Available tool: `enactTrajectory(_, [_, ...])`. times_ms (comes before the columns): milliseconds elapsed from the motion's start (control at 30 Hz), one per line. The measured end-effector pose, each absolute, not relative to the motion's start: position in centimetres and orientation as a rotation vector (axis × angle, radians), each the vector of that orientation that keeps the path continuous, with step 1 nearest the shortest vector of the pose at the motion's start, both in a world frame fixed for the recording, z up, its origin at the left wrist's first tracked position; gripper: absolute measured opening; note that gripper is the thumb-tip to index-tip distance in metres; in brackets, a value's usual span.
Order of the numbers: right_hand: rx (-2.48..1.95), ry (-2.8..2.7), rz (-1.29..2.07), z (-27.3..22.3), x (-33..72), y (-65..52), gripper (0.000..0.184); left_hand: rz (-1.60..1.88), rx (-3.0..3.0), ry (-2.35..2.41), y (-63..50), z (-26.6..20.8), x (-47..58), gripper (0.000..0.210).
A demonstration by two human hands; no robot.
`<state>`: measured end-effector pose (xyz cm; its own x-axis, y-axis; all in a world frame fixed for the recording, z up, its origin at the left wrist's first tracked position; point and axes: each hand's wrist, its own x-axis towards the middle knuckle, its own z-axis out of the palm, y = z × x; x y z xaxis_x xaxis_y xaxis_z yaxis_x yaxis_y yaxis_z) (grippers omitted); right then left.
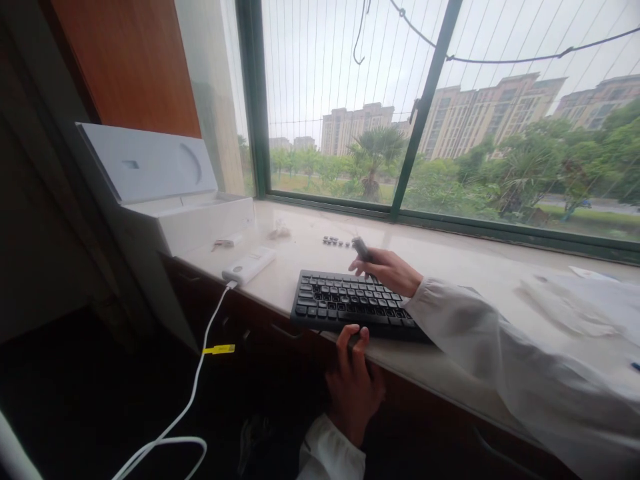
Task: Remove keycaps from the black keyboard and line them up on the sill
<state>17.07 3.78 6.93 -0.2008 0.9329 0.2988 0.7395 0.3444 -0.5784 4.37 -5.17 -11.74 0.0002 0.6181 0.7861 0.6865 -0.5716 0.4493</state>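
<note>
Right hand (pixel 393 269) clamped on a dark tool (pixel 361 248), left hand (pixel 356 387), fingers apart, at the keyboard (pixel 313 312)

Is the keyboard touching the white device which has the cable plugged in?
Apart: the head view shows a strip of countertop between keyboard and white device.

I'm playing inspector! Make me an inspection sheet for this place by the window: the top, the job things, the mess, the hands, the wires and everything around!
Surface: pale countertop, glossy.
Job's things: black keyboard near the front edge; small dark pieces, perhaps keycaps, beyond it.
Clutter: open white box; white device, probably a power bank.
Hands: right hand holds a dark handheld tool, kind unclear; left hand has fingertips at the keyboard's front edge.
Cables: white cable with yellow tag, running from the device over the edge.
Surroundings: green-framed window; trees outside.
</note>
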Motion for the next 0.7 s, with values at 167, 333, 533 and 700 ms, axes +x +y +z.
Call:
enactTrajectory(167, [-1.624,-2.347,-0.097,5.7,15.4,2.0,0.021,-1.658,-2.184,-1.419,-5.3,-11.5,4.3,0.054])
enactTrajectory(333, [-1.79,-2.361,-0.178,5.1,14.5,1.1,0.029,-1.665,-2.189,-1.422,-5.1,-11.7,4.4,0.052])
enactTrajectory(533, [-1.863,-2.341,-0.182,5.4,14.1,0.8,0.023,-1.642,-2.179,-1.444,-5.1,-11.7,4.4,0.051])
enactTrajectory(700, [-1.886,-2.309,-0.211,4.8,13.8,0.8,0.024,-1.65,-2.191,-1.422,-5.0,-11.9,4.3,0.053])
